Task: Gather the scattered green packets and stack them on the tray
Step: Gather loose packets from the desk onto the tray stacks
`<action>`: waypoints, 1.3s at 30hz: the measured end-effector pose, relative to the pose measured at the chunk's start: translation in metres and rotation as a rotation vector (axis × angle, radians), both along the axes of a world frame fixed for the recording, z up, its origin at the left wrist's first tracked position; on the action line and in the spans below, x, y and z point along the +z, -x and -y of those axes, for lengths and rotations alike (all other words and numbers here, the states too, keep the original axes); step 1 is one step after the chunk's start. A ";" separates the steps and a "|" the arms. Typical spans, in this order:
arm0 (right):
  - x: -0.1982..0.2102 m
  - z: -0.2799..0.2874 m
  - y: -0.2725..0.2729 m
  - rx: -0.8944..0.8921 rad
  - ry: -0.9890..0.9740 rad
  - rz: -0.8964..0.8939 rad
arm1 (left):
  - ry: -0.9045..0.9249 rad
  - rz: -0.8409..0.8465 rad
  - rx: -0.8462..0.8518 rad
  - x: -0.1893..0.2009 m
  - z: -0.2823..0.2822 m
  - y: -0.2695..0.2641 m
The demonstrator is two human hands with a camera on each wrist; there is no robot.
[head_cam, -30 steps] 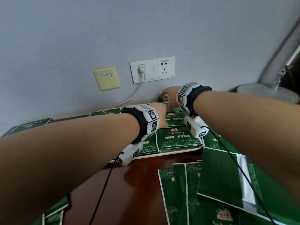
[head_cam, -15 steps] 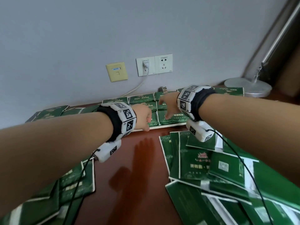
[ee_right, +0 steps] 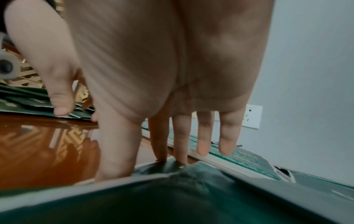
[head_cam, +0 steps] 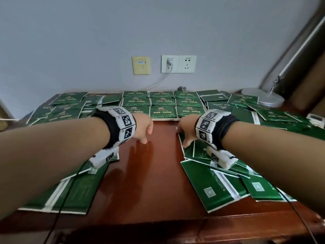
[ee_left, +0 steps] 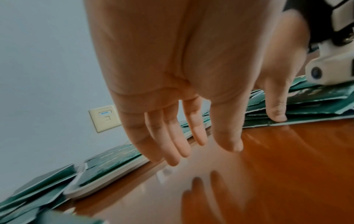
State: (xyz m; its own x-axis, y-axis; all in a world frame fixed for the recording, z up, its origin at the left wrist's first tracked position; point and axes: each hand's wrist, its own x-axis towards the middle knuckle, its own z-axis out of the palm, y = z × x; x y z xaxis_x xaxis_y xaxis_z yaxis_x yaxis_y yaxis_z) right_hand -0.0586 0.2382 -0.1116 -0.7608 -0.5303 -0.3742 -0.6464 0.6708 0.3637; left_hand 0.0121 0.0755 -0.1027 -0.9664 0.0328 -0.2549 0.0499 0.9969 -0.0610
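A white tray (head_cam: pixel 163 119) stands at the back middle of the table, covered by rows of green packets (head_cam: pixel 163 111). More green packets lie scattered on the left (head_cam: pixel 75 191) and right (head_cam: pixel 211 187). My left hand (head_cam: pixel 146 131) hovers over the bare wood in front of the tray, holding nothing. In the left wrist view its fingers (ee_left: pixel 172 145) are straight, and the tray (ee_left: pixel 91 186) is beyond them. My right hand (head_cam: pixel 184 132) reaches down to the left edge of the right pile. Its straight fingers (ee_right: pixel 180 144) touch the near packet (ee_right: pixel 191 189); the thumb stays apart.
A lamp base (head_cam: pixel 263 97) sits at the back right and a white device (head_cam: pixel 316 119) at the right edge. Wall sockets (head_cam: pixel 178 63) hold a plugged cable, and a loose plug (head_cam: pixel 182 88) lies behind the tray. A strip of bare wood (head_cam: pixel 154 173) runs between the two piles.
Both hands have drawn back from the tray toward me. The left now hovers over bare wood, and the right has come down onto a packet of the right pile.
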 end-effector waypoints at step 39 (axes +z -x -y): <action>0.025 0.043 -0.016 0.034 0.287 0.177 | -0.100 0.023 -0.123 0.001 0.031 -0.039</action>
